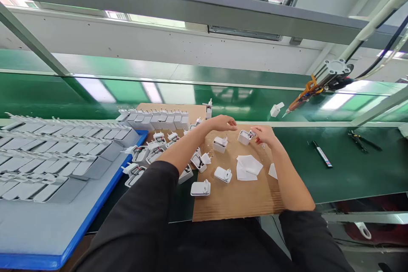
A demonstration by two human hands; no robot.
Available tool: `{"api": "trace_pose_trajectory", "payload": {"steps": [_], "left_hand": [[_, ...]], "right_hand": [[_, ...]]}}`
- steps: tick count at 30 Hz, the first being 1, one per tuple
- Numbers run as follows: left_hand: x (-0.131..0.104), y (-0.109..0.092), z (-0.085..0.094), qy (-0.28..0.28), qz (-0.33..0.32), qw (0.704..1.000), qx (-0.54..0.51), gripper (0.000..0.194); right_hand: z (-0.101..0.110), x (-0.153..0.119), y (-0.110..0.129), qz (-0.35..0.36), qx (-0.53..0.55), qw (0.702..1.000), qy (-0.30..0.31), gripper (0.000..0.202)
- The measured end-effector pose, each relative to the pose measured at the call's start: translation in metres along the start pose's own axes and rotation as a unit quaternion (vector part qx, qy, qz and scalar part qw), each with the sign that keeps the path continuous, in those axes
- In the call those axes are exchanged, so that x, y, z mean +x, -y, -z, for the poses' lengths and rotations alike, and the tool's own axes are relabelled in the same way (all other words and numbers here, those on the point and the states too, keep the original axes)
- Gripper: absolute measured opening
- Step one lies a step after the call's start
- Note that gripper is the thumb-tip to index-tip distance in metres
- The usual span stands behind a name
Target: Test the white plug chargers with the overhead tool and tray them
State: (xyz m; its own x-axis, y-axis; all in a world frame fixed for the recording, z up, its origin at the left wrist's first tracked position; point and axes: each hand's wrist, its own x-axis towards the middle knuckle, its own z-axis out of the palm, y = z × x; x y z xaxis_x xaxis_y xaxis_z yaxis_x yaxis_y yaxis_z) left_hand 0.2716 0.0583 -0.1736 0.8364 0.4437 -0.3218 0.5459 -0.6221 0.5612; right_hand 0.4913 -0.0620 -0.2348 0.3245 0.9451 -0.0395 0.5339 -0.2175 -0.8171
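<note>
My right hand [265, 134] has its fingertips closed at the plug end of a white power adapter [244, 137], which rests on the brown cardboard sheet [236, 202]. To the left, my left hand [224, 123] hovers with its fingers stretched out and holds nothing I can see. Just below it stands another white adapter with an open housing [219, 145]. Closer to me lie two more white adapters [223, 174] [200, 188]. Several opened ones with plug parts and wires [198, 160] crowd beside and behind my left forearm.
White paper pieces [248, 167] lie on the cardboard. A blue-edged tray [105, 197] at left carries rows of adapters [57, 153]. A nozzle tool [302, 95] hangs at upper right near a lone adapter [276, 109]. A marker pen [322, 154] and pliers [360, 141] lie right.
</note>
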Motion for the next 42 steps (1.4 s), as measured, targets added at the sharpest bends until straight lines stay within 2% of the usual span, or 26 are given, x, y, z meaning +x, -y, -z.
{"api": "trace_pose_trajectory", "payload": {"steps": [3,7,11,14,20,33,42], "left_hand": [[0.033,-0.009,0.001,0.066,0.007,0.998,-0.009,0.062],[0.069,-0.009,-0.008,0.132,-0.01,0.991,-0.018,0.074],[0.085,-0.004,-0.018,0.153,-0.027,0.988,-0.014,0.053],[0.086,0.0,-0.021,0.149,-0.037,0.988,-0.016,0.041],[0.081,0.0,-0.021,0.136,-0.048,0.989,-0.016,0.034],[0.08,0.001,-0.02,0.122,-0.07,0.99,0.012,0.039],[0.075,-0.003,-0.022,0.109,-0.067,0.991,0.037,0.049]], "right_hand": [[-0.006,-0.002,0.0,0.026,0.03,0.999,0.017,0.033],[-0.002,-0.011,0.001,0.09,0.031,0.995,0.042,0.033],[0.002,-0.013,0.0,0.145,0.005,0.987,0.072,0.032],[0.003,-0.01,0.001,0.173,-0.015,0.98,0.098,0.028],[0.001,-0.007,0.005,0.196,-0.042,0.97,0.138,0.024],[0.005,-0.001,0.016,0.208,-0.076,0.96,0.172,0.014],[0.0,-0.002,0.006,0.214,-0.069,0.963,0.15,0.014]]}}
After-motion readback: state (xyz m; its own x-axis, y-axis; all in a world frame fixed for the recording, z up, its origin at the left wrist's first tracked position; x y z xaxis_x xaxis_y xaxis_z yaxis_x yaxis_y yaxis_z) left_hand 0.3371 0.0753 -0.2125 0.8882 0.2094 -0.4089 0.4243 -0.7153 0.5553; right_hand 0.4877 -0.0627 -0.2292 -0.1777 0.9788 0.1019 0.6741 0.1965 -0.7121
